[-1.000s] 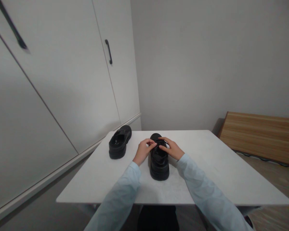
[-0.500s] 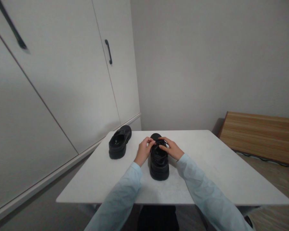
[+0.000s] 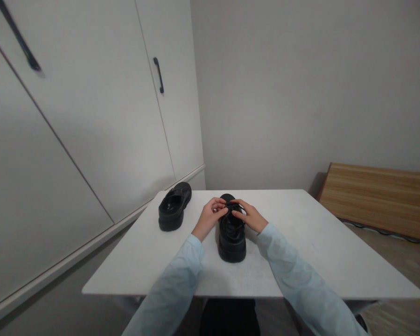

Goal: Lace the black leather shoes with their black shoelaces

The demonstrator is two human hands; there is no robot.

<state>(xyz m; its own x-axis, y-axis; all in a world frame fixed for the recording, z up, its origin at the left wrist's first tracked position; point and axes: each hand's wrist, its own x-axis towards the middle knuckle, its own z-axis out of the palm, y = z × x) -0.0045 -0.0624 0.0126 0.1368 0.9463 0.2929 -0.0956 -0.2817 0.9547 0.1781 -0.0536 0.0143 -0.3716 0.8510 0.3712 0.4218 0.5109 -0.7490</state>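
Note:
A black shoe (image 3: 232, 245) stands on the white table in front of me, its heel towards me and its toe pointing away. At its left side, my left hand (image 3: 212, 215) has thumb and fingertips curled at the black shoelace, with a small gap showing between them. Across from it, my right hand (image 3: 249, 216) pinches the dark shoelace (image 3: 235, 204) over the front of the shoe. The fingers partly cover the lacing, so the knot is hard to make out. A second black shoe (image 3: 171, 219) sits apart to the left, untouched, toe also facing away.
The white table (image 3: 297, 261) carries both shoes. White cabinet doors (image 3: 91, 116) with dark handles rise along the left, and a grey wall (image 3: 283, 93) stands behind. A wood-grain panel (image 3: 381, 200) leans at the right beyond the table.
My left hand has shifted slightly, its thumb and fingertips parting a little at the laces. My right hand and both shoes stay practically where they were.

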